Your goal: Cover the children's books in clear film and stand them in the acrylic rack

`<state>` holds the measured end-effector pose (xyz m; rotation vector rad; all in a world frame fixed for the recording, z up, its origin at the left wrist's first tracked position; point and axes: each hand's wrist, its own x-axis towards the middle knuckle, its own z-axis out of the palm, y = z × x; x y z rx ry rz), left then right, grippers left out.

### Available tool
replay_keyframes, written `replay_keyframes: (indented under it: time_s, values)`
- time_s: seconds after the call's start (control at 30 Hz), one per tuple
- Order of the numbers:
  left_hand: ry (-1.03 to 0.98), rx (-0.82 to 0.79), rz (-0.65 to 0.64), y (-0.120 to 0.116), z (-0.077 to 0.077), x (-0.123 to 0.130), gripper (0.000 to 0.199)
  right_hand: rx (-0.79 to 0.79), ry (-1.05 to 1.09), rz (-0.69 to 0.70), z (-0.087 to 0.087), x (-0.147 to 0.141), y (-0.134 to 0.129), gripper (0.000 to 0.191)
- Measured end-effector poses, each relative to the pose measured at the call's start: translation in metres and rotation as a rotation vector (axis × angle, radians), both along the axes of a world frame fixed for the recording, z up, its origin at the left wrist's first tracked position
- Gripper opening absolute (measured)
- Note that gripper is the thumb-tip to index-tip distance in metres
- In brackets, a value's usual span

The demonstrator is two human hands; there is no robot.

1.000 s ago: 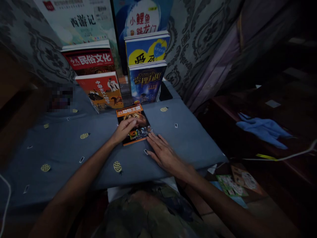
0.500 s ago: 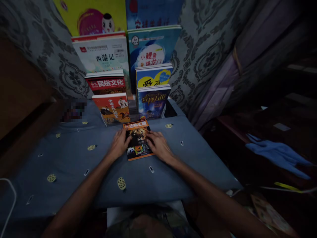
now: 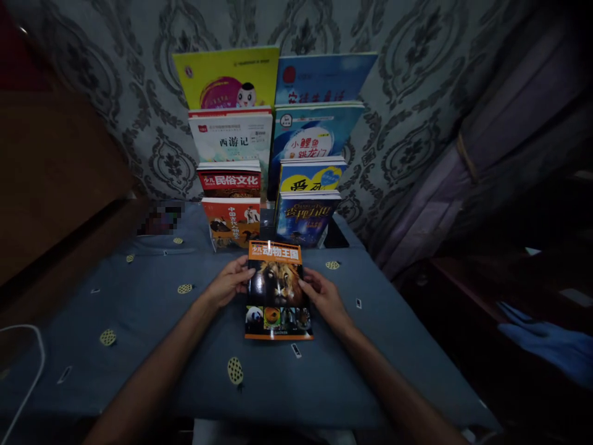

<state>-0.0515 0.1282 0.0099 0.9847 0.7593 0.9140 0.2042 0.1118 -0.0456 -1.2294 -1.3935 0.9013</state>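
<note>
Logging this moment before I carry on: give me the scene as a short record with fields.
left hand: holds lion-cover book by its left edge
right hand: holds its right edge
book orientation: cover up, title away from the person
behind: standing books, two columns
tablecloth: blue-grey, yellow print
far right: blue cloth

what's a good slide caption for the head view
Left hand and right hand hold a lion-cover book before rows of books
</note>
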Motion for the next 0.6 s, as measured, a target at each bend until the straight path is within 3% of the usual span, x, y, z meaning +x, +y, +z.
replay_keyframes:
  time_s: [0.13,0.27,0.33,0.43,0.6]
  values:
    - [-0.034,0.120,-0.015,-0.002,0.019,-0.009,0.048,-0.108,0.173,0.174,0.031,-0.002,-0.004,0.047]
    - [-0.071,0.286,0.026,-0.005,0.035,-0.025,0.043,0.091,0.145,0.217,0.073,-0.011,-0.011,0.038]
    - [-0.088,0.326,0.030,-0.005,0.039,-0.035,0.038,0.216,0.062,0.218,0.082,-0.017,-0.014,0.032]
    - [-0.053,0.327,0.050,0.000,0.036,-0.048,0.028,0.311,-0.058,0.242,0.076,-0.029,-0.018,0.029]
    - [-0.036,0.262,0.094,0.008,0.027,-0.054,0.026,0.326,-0.233,0.220,0.056,-0.044,-0.021,0.026]
